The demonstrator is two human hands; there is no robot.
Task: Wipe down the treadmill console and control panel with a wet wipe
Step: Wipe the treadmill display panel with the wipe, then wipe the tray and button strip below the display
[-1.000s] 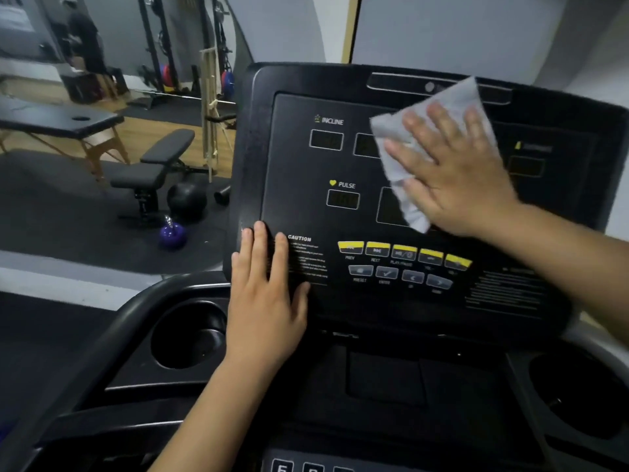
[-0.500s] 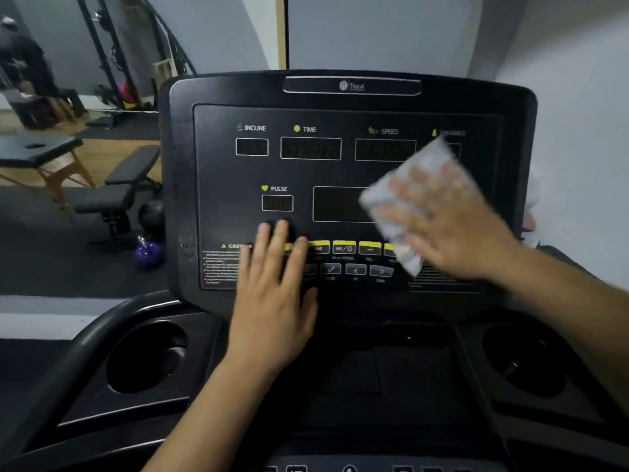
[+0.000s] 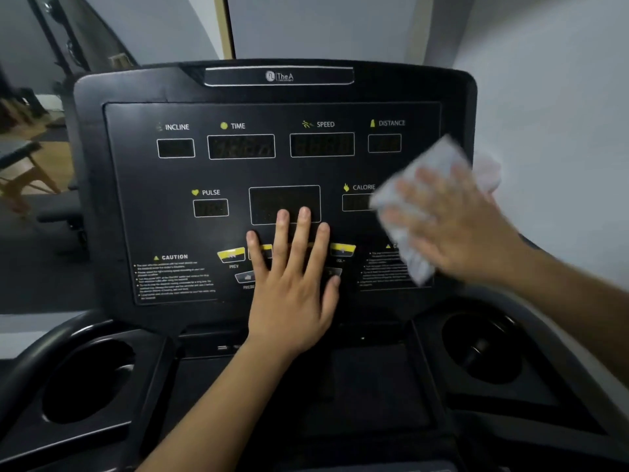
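The black treadmill console [image 3: 143,206] fills the view, with dark display windows labelled incline, time, speed, distance, pulse and calorie. Yellow and grey buttons [image 3: 231,255] run along its lower middle. My left hand [image 3: 292,284] lies flat on the button row, fingers spread, covering most of the buttons. My right hand [image 3: 456,226] presses a white wet wipe [image 3: 425,172] flat against the console's right edge, over the calorie window and the right caution text. The right hand and wipe are blurred.
Below the console lie two round cup holders, left [image 3: 88,383] and right [image 3: 483,349], and a dark tray between them. A curved handrail [image 3: 51,345] runs at lower left. A grey wall stands to the right; a wooden-legged table [image 3: 23,165] shows at far left.
My right hand has swept the wipe from the console's upper middle down and to its right edge. My left hand has slid right from the left caution text onto the buttons.
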